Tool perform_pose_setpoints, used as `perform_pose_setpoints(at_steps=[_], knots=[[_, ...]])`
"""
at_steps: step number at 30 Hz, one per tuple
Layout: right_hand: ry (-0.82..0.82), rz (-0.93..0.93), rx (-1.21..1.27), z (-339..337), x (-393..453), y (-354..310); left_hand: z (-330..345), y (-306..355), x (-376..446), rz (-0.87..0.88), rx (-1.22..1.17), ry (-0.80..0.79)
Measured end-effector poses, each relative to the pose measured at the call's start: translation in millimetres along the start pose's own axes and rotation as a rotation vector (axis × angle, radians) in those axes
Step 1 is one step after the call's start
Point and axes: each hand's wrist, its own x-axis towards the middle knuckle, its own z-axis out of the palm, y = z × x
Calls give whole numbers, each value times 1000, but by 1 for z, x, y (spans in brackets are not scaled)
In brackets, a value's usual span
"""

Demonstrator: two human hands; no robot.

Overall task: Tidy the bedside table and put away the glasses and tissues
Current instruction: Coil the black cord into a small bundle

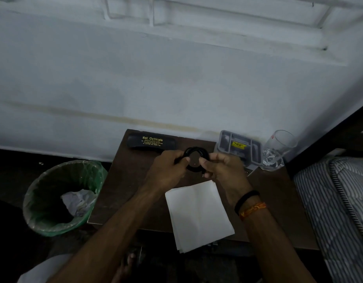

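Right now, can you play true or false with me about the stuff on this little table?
1. Both hands, left hand and right hand, hold a black coiled cable. True.
2. The black glasses case is open. False: it lies closed by the wall.
3. The white tissues lie flat on the table. True.
4. The drinking glass is in the bin. False: it stands on the table's right corner.
5. The green-lined bin holds crumpled paper. True.
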Motion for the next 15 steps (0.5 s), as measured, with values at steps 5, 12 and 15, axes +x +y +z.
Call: perform_pose_setpoints(at_steps=[5, 12, 15], knots=[[-44, -8, -33, 7, 0, 5, 5, -4, 1, -117, -111, 48], [-68, 205, 139, 5, 4, 10, 9, -1, 1, -230, -402, 98], [12, 243, 129, 7, 13, 18, 9, -3, 5, -278, -322, 59]])
